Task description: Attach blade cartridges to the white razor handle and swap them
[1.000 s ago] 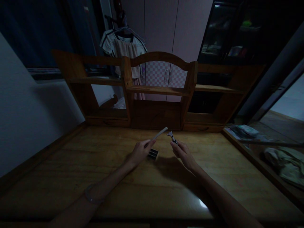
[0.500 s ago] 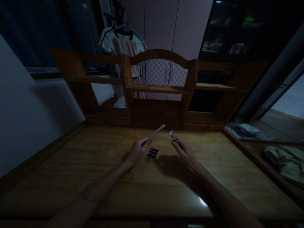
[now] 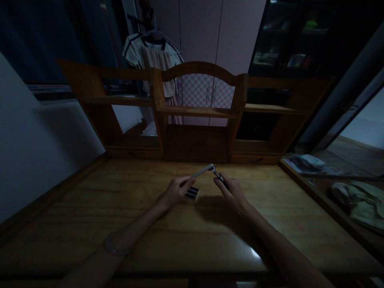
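Note:
My left hand (image 3: 177,191) is closed round a pale slim stick (image 3: 201,171), which slants up to the right; I cannot make out its kind. In my right hand (image 3: 233,191) is a razor (image 3: 216,173) with a silver head and a dark handle, gripped between thumb and fingers. The far end of the stick meets the razor's head, and overlaps it in view. On the desk just right of my left hand lies a small black slotted case (image 3: 192,193), partly covered by my fingers.
The wooden desk (image 3: 138,240) carries a shelf unit (image 3: 198,112) along its back edge. Papers (image 3: 309,162) and a pale cloth item (image 3: 366,204) lie beyond the raised right edge. A wall (image 3: 45,148) stands on the left.
The stick's tip has moved right and slightly down to the razor's head, closing the gap between them. Both hands keep their holds. The whole view has shifted slightly.

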`<state>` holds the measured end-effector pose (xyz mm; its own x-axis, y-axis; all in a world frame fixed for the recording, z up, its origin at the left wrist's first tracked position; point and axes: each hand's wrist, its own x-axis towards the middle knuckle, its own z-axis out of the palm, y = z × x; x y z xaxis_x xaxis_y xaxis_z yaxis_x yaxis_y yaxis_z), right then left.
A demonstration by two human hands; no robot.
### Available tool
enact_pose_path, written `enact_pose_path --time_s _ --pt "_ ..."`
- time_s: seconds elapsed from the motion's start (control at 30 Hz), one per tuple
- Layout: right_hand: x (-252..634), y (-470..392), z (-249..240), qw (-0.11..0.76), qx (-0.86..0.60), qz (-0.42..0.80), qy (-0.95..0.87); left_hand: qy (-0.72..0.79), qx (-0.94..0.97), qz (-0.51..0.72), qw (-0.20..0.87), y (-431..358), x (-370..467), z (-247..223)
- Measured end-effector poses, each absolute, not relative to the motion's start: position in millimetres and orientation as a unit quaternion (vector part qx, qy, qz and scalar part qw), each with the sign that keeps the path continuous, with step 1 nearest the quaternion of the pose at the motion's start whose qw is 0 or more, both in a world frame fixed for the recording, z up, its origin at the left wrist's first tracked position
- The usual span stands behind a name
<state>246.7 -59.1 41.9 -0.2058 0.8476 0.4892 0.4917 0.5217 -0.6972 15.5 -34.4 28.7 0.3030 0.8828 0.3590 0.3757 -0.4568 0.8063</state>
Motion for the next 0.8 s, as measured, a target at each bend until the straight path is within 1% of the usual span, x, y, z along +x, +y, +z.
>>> enact_pose_path --time_s 0.17,0.3,0.5,0.57,0.67,0.8 --pt "247.7 -59.3 39.2 0.456 -0.442 0.167 -0.754 0.425 0.74 0.444 0.274 -34.5 11.4 28.1" --pt "248.6 -59.7 37.6 0.46 -0.431 0.147 -0.762 0.41 0.765 0.411 0.277 -36.9 13.5 27.7" --pt "251.7 -61.3 36.9 0.48 -0.423 0.102 -0.762 0.466 0.732 0.456 0.198 -35.9 13.3 28.5" --pt "252.7 -61.4 37.9 0.488 -0.422 0.116 -0.755 0.452 0.735 0.471 0.184 -36.8 11.3 27.5" --pt "254.1 -61.4 39.4 0.492 -0.402 0.18 -0.751 0.417 0.755 0.48 0.164 -40.1 10.7 24.9" --pt "254.7 -60.8 38.3 0.501 -0.369 0.245 -0.744 0.372 0.795 0.451 0.16 -43.8 12.3 22.4"
